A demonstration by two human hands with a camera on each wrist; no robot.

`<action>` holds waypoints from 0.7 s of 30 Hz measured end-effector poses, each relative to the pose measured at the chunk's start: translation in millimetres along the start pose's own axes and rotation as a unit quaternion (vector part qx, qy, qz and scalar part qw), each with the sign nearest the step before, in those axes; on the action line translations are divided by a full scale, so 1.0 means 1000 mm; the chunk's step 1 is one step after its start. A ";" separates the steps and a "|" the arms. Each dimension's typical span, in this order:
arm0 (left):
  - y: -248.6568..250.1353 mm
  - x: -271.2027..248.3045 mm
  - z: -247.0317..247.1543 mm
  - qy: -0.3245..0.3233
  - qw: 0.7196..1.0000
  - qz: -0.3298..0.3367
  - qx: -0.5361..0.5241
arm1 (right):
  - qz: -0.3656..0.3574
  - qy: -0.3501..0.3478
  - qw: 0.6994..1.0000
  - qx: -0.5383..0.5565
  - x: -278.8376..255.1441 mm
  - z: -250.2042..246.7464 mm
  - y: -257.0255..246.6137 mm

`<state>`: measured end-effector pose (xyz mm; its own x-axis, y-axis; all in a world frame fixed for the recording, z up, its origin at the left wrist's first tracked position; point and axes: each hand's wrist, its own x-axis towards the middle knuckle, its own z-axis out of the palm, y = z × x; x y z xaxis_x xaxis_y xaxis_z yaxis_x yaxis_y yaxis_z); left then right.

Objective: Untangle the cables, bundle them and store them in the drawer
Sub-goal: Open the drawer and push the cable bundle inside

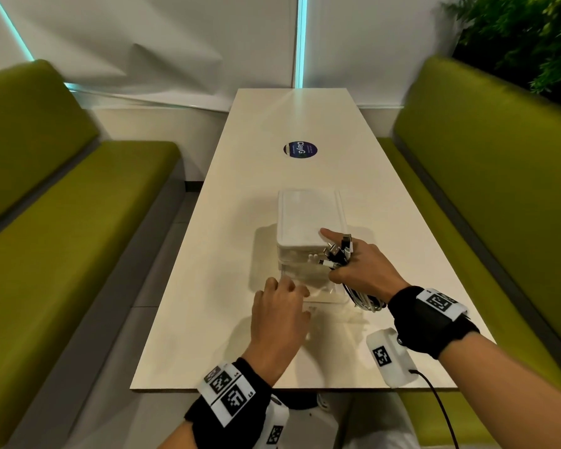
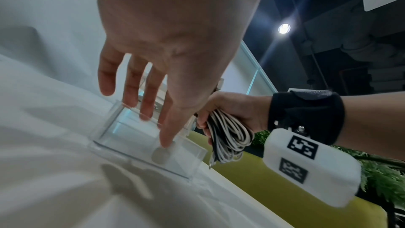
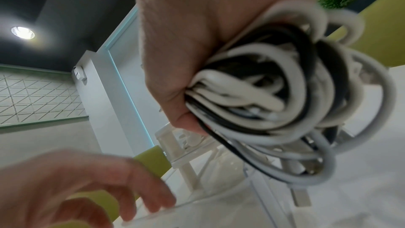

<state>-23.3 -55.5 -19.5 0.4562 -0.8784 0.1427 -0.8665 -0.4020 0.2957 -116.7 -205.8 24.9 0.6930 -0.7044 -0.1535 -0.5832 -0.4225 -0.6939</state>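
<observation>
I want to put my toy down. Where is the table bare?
The table is bare between the round sticker and the wall, and along its left edge beside the drawer box. It is crowded near you: the left hand, the open drawer and the right hand gripping the cables.

Head view high, facing down the table (image 1: 305, 124), wrist views low, close, upward, both sharing drawer (image 2: 140, 146)

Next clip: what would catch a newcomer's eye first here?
The bundle of black and white cables gripped in the right hand, beside the white drawer unit mid-table. Then the clear drawer pulled out toward the person, with the left hand reaching over it, fingers extended.
</observation>
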 end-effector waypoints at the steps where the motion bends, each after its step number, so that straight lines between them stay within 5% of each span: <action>1: -0.002 0.000 0.001 -0.021 1.000 0.006 0.014 | 0.001 0.001 1.000 -0.002 0.001 0.000 -0.001; 16: -0.002 -0.003 -0.005 -0.089 0.995 0.045 -0.026 | 0.003 0.046 0.998 -0.031 -0.011 0.006 -0.027; 21: 0.000 -0.006 -0.005 -0.086 0.994 0.054 -0.040 | 0.022 0.041 0.990 -0.132 -0.012 0.026 -0.042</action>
<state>-25.1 -49.1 -15.9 0.3137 -0.9494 0.0155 -0.8863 -0.2870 0.3635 -89.3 -164.9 38.0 0.6334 -0.7654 -0.1144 -0.7103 -0.5163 -0.4785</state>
